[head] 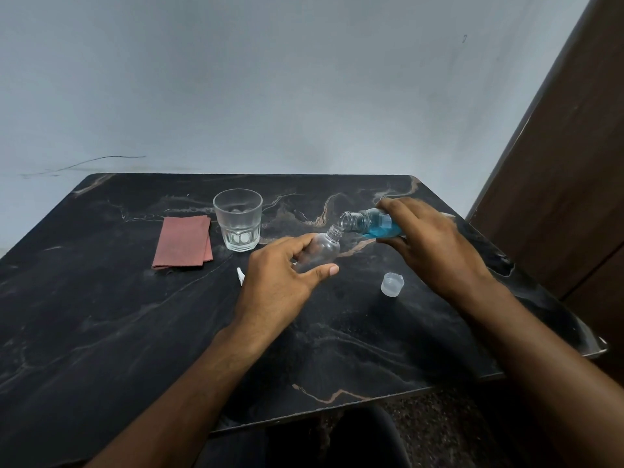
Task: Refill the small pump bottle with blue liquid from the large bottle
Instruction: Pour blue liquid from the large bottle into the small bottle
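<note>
Two open bottles meet neck to neck above the dark table (101, 315).

Left hand (277, 282) has its fingers wrapped around the small bottle (320, 249), clear, apparently empty and tilted; right hand (429, 244) grips the large bottle (369, 224), tipped nearly flat, blue liquid pooled inside. Nearby stand a glass (238, 219) that looks empty, a loose cap (392, 284) and a folded cloth (184, 243).

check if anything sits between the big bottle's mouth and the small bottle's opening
Nothing visible does. The large bottle mouth is uncapped and tilted just above the open small bottle neck.
</note>
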Tool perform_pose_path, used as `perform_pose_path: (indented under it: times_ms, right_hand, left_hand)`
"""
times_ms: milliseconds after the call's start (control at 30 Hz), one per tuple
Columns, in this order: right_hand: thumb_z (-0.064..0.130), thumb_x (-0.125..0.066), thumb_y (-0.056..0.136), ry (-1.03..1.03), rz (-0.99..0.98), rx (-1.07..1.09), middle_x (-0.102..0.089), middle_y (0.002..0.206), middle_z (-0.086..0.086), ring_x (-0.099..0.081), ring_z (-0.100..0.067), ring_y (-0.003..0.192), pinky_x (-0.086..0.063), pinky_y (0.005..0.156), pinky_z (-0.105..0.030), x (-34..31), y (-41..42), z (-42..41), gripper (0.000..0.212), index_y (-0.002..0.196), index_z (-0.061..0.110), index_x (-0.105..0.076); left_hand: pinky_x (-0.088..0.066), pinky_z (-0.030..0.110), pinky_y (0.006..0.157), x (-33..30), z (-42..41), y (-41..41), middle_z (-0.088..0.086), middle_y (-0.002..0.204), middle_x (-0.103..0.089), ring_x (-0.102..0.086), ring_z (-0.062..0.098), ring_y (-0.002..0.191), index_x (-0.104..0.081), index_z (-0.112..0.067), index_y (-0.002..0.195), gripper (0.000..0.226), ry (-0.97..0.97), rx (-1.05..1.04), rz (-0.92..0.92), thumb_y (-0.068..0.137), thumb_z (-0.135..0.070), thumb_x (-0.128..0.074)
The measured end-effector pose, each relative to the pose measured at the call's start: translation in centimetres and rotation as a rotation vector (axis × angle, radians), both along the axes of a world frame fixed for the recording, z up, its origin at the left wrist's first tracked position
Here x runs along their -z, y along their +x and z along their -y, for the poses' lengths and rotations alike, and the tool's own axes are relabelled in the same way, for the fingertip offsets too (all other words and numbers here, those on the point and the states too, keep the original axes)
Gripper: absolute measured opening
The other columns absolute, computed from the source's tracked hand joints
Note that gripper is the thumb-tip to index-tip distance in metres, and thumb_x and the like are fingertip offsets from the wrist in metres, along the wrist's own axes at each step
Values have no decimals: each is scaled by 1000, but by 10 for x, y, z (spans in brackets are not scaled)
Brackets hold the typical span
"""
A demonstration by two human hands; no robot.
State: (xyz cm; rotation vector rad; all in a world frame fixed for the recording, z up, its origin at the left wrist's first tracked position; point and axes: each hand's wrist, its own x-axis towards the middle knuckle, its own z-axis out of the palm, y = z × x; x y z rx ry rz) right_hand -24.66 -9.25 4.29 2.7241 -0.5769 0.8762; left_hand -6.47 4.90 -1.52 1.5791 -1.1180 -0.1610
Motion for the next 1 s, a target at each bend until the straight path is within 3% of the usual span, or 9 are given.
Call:
perform_pose_path:
  times_ms: [1000]
  right_hand:
    - [10, -80, 84, -65, -73, -20, -66, 121, -18, -64, -37, 104, -57, 82, -51, -8, -1, 1, 52, 129, 3, -55]
  left_hand:
    - [-61, 33, 84, 6, 3, 1, -15, 100, -74, -69, 3, 93, -75, -33, 121, 53, 5, -18, -9, 71, -39, -91]
